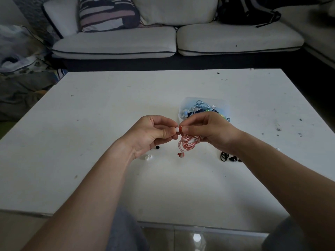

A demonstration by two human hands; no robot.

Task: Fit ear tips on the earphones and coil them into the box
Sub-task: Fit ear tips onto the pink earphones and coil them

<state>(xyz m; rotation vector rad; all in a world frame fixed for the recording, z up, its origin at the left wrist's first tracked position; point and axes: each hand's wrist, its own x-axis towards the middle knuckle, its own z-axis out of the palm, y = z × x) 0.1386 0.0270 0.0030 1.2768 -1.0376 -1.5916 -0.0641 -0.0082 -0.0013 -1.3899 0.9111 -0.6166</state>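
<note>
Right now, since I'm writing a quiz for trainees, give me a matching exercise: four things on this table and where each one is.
Things:
1. white ear tip
2. red-and-white cable
3. black earphones
4. clear box

Places:
a. lying on the table, untouched
b. pinched by the left hand
c. beyond both hands, holding coloured earphones
d. bunched in the right hand

Pairs: 1-b, 2-d, 3-a, 4-c
</note>
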